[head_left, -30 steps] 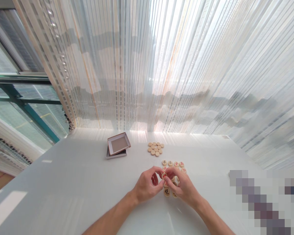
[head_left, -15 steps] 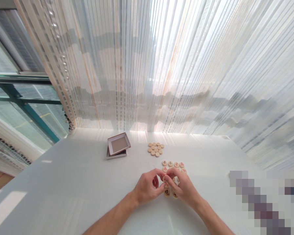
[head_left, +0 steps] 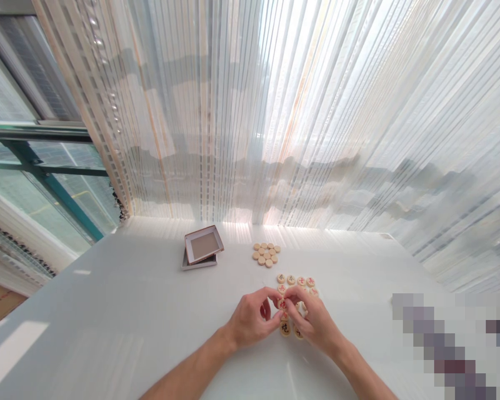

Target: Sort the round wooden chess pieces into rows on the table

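Round wooden Chinese chess pieces lie face up in rows on the white table (head_left: 158, 328). Over their left column, my left hand (head_left: 250, 318) curves its index finger and thumb against the left edge of a red-marked Chinese chess piece (head_left: 282, 304). From the other side, my right hand (head_left: 313, 319) closes its thumb and index finger on that same piece. Just below it sits another red-marked piece (head_left: 284, 315), close to my left thumb. A black-marked piece (head_left: 285, 329) is at the column's near end. My right hand covers some pieces of the middle rows.
Several pieces lie blank side up in a cluster (head_left: 267, 256) farther back. Left of them a shallow box (head_left: 200, 266) has its lid (head_left: 204, 245) resting askew on top. A striped sheer curtain (head_left: 233, 139) hangs along the table's back edge. A pixelated patch (head_left: 445, 350) covers the right side.
My right thumb has drawn back slightly to the right, so the red mark on the piece between my hands now shows. The view has shifted a little; the other pieces look unchanged.
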Tool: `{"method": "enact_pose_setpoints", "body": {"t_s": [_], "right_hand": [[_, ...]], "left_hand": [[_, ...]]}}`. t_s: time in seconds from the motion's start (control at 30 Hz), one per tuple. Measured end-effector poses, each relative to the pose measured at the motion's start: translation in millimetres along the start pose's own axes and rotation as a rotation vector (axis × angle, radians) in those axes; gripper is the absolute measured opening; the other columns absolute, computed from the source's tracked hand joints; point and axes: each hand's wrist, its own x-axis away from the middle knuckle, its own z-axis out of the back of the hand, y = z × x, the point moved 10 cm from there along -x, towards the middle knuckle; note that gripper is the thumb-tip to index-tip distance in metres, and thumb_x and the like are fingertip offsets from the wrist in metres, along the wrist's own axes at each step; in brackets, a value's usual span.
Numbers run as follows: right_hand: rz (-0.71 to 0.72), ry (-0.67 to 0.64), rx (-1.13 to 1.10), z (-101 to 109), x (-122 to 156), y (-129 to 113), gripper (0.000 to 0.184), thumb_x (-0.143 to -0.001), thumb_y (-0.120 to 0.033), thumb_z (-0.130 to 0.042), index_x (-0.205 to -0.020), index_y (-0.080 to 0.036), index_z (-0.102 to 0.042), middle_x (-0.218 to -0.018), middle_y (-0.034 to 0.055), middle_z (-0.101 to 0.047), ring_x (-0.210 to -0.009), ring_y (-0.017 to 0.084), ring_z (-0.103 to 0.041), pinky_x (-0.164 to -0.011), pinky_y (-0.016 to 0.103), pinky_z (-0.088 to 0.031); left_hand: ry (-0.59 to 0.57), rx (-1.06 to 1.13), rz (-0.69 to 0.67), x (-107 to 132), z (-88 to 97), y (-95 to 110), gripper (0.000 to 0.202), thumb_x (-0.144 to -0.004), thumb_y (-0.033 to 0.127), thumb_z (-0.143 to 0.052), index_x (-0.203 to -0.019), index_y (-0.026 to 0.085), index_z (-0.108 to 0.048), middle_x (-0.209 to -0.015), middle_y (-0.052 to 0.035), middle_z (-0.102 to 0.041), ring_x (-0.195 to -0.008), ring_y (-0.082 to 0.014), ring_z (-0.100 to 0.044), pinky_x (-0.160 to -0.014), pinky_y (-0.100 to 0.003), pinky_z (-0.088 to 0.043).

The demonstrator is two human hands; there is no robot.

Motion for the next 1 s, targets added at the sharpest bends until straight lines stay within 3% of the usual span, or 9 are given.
{"method": "enact_pose_setpoints", "body": {"t_s": [0.5, 0.77, 1.0], "right_hand": [[0.031, -0.043, 0.002, -2, 2, -5, 0.011, -0.094, -0.019, -0.053, -0.104, -0.024, -0.055, -0.093, 0.003, -0.067, -0.081, 0.017, -0.066, -0.077, 0.031, -0.054], [0.05, -0.034, 0.031, -3, 4, -4, 0.016, -0.093, -0.019, -0.055, -0.108, -0.024, -0.055, -0.095, 0.0036, -0.067, -0.081, 0.018, -0.066, -0.077, 0.032, -0.054], [0.071, -0.031, 0.035, -6, 4, -6, 0.014, -0.093, -0.02, -0.056, -0.107, -0.023, -0.056, -0.092, 0.0028, -0.068, -0.08, 0.017, -0.066, -0.076, 0.03, -0.054]], "left_hand": [[-0.02, 0.113, 0.063, 0, -3.5, -11, 0.03, -0.087, 0.025, -0.065, -0.116, 0.023, -0.058, -0.087, -0.0006, -0.073, -0.059, -0.0104, -0.06, -0.059, -0.021, -0.052], [-0.037, 0.163, 0.078, -1, -3.0, -10, 0.029, -0.091, 0.03, -0.063, -0.117, 0.022, -0.056, -0.087, -0.0025, -0.073, -0.058, -0.0103, -0.059, -0.057, -0.021, -0.05], [-0.018, 0.16, 0.109, -2, -1.8, -16, 0.025, -0.093, 0.038, -0.062, -0.108, 0.019, -0.058, -0.075, -0.0014, -0.071, -0.059, -0.012, -0.06, -0.059, -0.022, -0.049]]}}
